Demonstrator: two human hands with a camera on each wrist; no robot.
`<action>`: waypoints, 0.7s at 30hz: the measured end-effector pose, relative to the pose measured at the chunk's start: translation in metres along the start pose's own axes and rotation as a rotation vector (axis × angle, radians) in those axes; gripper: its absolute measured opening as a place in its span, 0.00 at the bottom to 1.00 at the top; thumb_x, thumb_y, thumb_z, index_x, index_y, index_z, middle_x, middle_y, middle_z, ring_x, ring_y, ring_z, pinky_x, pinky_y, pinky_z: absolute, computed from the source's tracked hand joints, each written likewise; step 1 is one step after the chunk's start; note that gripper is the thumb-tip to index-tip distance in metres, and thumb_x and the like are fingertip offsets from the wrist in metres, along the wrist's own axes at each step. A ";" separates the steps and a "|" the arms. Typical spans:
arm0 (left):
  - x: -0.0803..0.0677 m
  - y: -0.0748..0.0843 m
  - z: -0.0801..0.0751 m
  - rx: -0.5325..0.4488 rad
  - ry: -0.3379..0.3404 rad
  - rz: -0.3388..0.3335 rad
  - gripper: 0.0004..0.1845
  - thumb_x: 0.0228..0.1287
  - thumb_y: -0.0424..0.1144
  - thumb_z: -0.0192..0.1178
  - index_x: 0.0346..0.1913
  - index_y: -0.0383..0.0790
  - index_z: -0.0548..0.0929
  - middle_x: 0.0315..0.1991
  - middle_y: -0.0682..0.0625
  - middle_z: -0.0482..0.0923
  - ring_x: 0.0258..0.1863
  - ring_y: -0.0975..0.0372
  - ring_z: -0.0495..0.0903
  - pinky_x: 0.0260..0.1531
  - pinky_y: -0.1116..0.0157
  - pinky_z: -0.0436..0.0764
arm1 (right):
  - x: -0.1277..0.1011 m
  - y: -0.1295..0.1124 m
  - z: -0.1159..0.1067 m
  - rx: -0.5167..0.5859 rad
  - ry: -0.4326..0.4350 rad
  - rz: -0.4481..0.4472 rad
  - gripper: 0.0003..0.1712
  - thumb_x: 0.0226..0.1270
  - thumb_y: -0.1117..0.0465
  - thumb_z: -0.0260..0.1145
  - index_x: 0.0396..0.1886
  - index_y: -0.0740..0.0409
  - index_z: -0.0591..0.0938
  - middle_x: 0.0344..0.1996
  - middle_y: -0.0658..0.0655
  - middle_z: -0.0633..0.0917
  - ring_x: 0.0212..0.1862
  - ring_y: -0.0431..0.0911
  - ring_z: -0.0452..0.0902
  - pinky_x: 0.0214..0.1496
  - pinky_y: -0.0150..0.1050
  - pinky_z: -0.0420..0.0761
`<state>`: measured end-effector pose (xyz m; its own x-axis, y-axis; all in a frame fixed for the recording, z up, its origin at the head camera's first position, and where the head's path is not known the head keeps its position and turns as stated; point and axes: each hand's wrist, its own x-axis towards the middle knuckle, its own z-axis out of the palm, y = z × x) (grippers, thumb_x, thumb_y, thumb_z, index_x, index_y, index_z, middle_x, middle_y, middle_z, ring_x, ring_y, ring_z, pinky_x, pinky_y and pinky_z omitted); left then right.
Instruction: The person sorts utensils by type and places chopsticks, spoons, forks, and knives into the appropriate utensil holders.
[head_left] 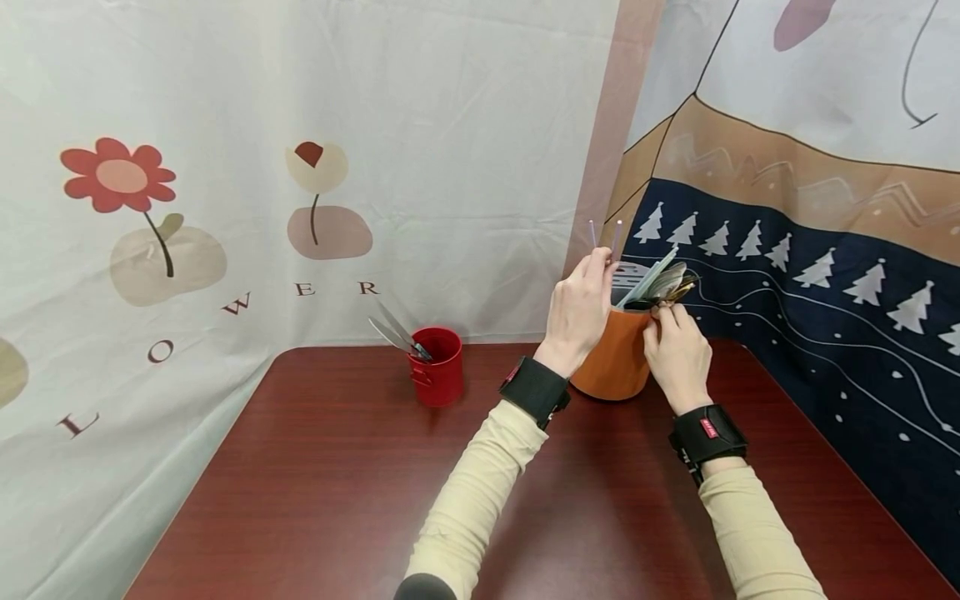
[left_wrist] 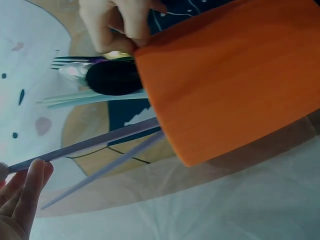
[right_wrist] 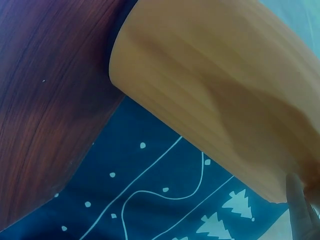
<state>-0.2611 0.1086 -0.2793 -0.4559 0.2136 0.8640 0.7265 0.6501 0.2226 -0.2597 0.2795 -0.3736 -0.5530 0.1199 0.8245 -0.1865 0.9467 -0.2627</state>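
An orange cup stands at the back of the dark wooden table, full of cutlery. My left hand reaches up its left side and pinches a purple chopstick near the top end; a second purple chopstick runs beside it. My right hand is at the cup's rim, pinching a golden utensil. Pale green chopsticks, a black spoon and a fork also stick out. In the right wrist view only one fingertip shows.
A red cup with two metal utensils stands left of the orange cup. Printed cloth backdrops hang close behind and along the right side. The table's left edge drops off to the cloth.
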 end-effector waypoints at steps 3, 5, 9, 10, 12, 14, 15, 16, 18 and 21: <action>0.000 -0.002 0.005 0.036 -0.026 -0.003 0.10 0.73 0.40 0.49 0.48 0.39 0.76 0.36 0.51 0.82 0.25 0.62 0.84 0.26 0.71 0.81 | 0.000 0.000 0.000 -0.005 0.006 -0.001 0.10 0.67 0.63 0.57 0.38 0.66 0.80 0.35 0.63 0.79 0.34 0.63 0.75 0.29 0.60 0.73; -0.001 -0.002 0.008 0.053 -0.041 -0.002 0.10 0.73 0.39 0.49 0.49 0.39 0.76 0.36 0.51 0.82 0.26 0.62 0.84 0.26 0.70 0.81 | 0.000 0.000 0.000 -0.004 0.006 -0.002 0.10 0.67 0.63 0.56 0.38 0.66 0.80 0.35 0.64 0.79 0.34 0.63 0.75 0.29 0.60 0.73; 0.001 -0.003 0.014 0.088 -0.080 0.007 0.10 0.73 0.39 0.49 0.49 0.40 0.76 0.35 0.52 0.82 0.26 0.61 0.84 0.26 0.70 0.81 | 0.000 -0.001 -0.001 -0.001 -0.001 -0.004 0.10 0.67 0.63 0.57 0.38 0.67 0.80 0.35 0.64 0.79 0.33 0.63 0.75 0.29 0.60 0.74; 0.001 -0.003 0.015 0.097 -0.093 0.008 0.10 0.73 0.39 0.49 0.49 0.40 0.76 0.35 0.52 0.82 0.26 0.62 0.84 0.26 0.70 0.81 | 0.000 -0.001 -0.001 0.000 -0.003 -0.004 0.10 0.67 0.63 0.57 0.38 0.67 0.80 0.35 0.64 0.79 0.33 0.63 0.75 0.29 0.60 0.74; 0.002 -0.003 0.017 0.122 -0.120 0.014 0.10 0.73 0.39 0.49 0.49 0.40 0.76 0.35 0.52 0.82 0.28 0.62 0.84 0.27 0.70 0.81 | 0.000 -0.001 -0.001 0.000 -0.006 -0.002 0.10 0.67 0.63 0.57 0.38 0.67 0.80 0.35 0.64 0.79 0.33 0.63 0.75 0.28 0.60 0.74; 0.002 -0.003 0.020 0.148 -0.145 0.019 0.10 0.73 0.40 0.48 0.49 0.41 0.76 0.36 0.53 0.83 0.31 0.62 0.84 0.29 0.70 0.82 | 0.000 0.000 -0.001 0.003 -0.003 -0.002 0.11 0.67 0.63 0.57 0.38 0.67 0.80 0.35 0.64 0.79 0.33 0.63 0.75 0.28 0.60 0.74; 0.002 -0.003 0.022 0.158 -0.155 0.023 0.10 0.73 0.40 0.48 0.49 0.41 0.76 0.36 0.53 0.83 0.33 0.62 0.84 0.30 0.70 0.82 | 0.000 0.000 -0.001 0.003 -0.002 -0.003 0.11 0.67 0.63 0.57 0.38 0.67 0.80 0.35 0.64 0.79 0.33 0.63 0.75 0.28 0.60 0.74; 0.002 -0.003 0.023 0.169 -0.166 0.023 0.10 0.73 0.41 0.48 0.49 0.42 0.76 0.35 0.53 0.83 0.33 0.62 0.84 0.30 0.70 0.82 | 0.000 0.000 -0.001 0.004 0.000 -0.002 0.10 0.67 0.63 0.57 0.38 0.66 0.80 0.35 0.64 0.79 0.33 0.63 0.75 0.28 0.60 0.74; 0.001 -0.004 0.027 0.191 -0.188 0.018 0.10 0.73 0.41 0.48 0.49 0.42 0.75 0.34 0.54 0.84 0.33 0.61 0.84 0.29 0.69 0.82 | 0.000 0.000 0.000 0.005 0.004 -0.004 0.10 0.67 0.63 0.57 0.38 0.66 0.80 0.35 0.64 0.79 0.33 0.63 0.75 0.28 0.60 0.73; -0.001 -0.005 0.032 0.210 -0.217 0.001 0.10 0.74 0.42 0.48 0.50 0.43 0.75 0.31 0.55 0.83 0.29 0.62 0.84 0.25 0.70 0.80 | 0.000 0.000 0.000 0.007 0.007 -0.005 0.10 0.67 0.63 0.57 0.38 0.66 0.80 0.35 0.64 0.79 0.33 0.63 0.75 0.28 0.60 0.73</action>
<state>-0.2812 0.1285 -0.2961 -0.5709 0.3503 0.7426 0.6151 0.7815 0.1042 -0.2601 0.2795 -0.3739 -0.5464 0.1176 0.8292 -0.1949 0.9451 -0.2625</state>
